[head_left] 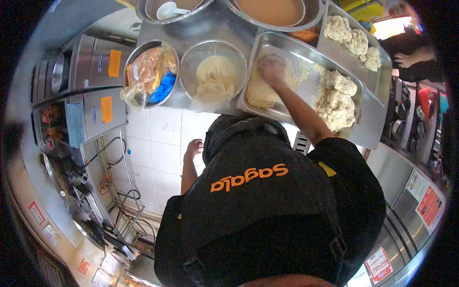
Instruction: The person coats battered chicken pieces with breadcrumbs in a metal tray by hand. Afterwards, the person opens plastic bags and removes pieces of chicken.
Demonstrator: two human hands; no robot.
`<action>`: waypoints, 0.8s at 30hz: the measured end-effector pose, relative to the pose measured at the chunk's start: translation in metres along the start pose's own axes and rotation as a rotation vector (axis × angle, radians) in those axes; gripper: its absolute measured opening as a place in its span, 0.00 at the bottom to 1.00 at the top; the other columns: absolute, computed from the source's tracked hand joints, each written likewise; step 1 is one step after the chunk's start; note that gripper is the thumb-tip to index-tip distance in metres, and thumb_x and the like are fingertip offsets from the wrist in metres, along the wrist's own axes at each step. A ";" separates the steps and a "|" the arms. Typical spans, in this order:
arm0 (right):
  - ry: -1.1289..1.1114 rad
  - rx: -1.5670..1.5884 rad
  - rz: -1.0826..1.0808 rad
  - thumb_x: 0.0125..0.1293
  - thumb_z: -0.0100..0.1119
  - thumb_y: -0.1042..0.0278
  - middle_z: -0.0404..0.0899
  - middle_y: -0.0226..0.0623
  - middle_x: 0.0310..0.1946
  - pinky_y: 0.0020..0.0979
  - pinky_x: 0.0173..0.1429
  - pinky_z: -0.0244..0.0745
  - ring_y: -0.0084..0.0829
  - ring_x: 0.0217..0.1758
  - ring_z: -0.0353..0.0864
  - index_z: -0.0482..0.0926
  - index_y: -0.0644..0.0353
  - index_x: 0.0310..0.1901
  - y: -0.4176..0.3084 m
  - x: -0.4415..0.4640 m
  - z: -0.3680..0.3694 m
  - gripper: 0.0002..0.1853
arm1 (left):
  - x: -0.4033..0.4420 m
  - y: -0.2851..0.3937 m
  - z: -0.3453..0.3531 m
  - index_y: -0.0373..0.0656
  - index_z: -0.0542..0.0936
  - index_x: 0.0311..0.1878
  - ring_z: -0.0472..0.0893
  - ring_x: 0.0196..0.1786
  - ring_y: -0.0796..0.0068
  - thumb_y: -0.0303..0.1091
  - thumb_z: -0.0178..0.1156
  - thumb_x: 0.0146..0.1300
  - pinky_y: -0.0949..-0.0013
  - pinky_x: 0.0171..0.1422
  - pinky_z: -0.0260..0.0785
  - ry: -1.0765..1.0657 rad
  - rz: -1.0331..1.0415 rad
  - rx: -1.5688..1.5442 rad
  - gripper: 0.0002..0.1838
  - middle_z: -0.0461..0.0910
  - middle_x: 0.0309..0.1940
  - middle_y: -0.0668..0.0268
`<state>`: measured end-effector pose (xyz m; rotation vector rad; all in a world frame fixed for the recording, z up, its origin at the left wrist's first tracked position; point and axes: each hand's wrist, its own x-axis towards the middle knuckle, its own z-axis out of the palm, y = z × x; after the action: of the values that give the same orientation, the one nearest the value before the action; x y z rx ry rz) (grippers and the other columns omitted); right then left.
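Observation:
My right hand (272,70) reaches into the left end of a steel tray (253,52) and is smeared by motion, so its fingers do not show clearly. Pale crumb coating (299,71) lies around it on the tray's bottom. Heaped at the tray's right end are several crumb-coated pieces (337,103), apart from the hand. My left hand (193,148) hangs below the counter edge, beside my apron (253,162), with loosely spread fingers and nothing visible in it. Left of the tray, a steel bowl (187,71) holds pale batter and a whitish, plastic-like thing (213,93) reaching its rim.
Another bowl (127,71) holds plastic bags, one blue (163,87). Two large basins (229,5) with brownish liquid stand at the back, one with a white scoop (167,9). A second tray (330,57) bears coated pieces. Another person's hand (406,59) shows at far right.

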<state>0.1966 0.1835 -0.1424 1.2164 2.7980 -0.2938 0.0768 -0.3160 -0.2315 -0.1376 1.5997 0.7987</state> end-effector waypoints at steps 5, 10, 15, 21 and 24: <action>0.340 0.004 0.093 0.55 0.49 0.53 0.71 0.45 0.45 0.43 0.59 0.55 0.41 0.52 0.67 0.74 0.56 0.44 -0.028 -0.020 -0.036 0.19 | -0.019 0.015 0.015 0.49 0.73 0.41 0.71 0.26 0.80 0.34 0.45 0.61 0.70 0.30 0.64 0.126 -0.038 0.186 0.09 0.72 0.25 0.73; 0.214 0.116 0.128 0.56 0.47 0.56 0.69 0.46 0.48 0.49 0.58 0.53 0.45 0.53 0.66 0.70 0.57 0.49 -0.025 -0.010 -0.026 0.21 | 0.015 0.002 -0.005 0.49 0.73 0.41 0.72 0.28 0.79 0.35 0.45 0.60 0.72 0.29 0.63 -0.049 -0.060 0.027 0.09 0.74 0.27 0.72; 0.035 -0.172 0.166 0.57 0.44 0.56 0.72 0.49 0.43 0.42 0.41 0.70 0.43 0.38 0.77 0.70 0.59 0.47 -0.008 0.017 -0.030 0.20 | 0.012 0.062 -0.019 0.47 0.74 0.39 0.73 0.27 0.78 0.37 0.45 0.59 0.73 0.27 0.61 0.071 -0.003 -0.344 0.10 0.74 0.26 0.71; -0.088 0.162 0.381 0.61 0.42 0.54 0.70 0.49 0.47 0.42 0.47 0.67 0.45 0.46 0.72 0.71 0.59 0.45 -0.009 0.031 -0.026 0.20 | -0.013 0.065 -0.027 0.47 0.74 0.40 0.73 0.26 0.79 0.37 0.45 0.60 0.73 0.23 0.61 0.042 -0.036 -0.324 0.10 0.74 0.26 0.70; 0.151 0.026 0.368 0.61 0.40 0.51 0.69 0.48 0.48 0.47 0.52 0.62 0.48 0.51 0.68 0.70 0.59 0.47 -0.026 0.013 -0.037 0.22 | 0.029 0.057 -0.037 0.51 0.73 0.35 0.69 0.20 0.79 0.35 0.46 0.59 0.74 0.21 0.59 0.065 0.048 -0.273 0.06 0.71 0.22 0.72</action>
<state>0.1693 0.1829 -0.1038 1.7909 2.6176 -0.2192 0.0105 -0.2840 -0.2353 -0.3244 1.5529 1.0575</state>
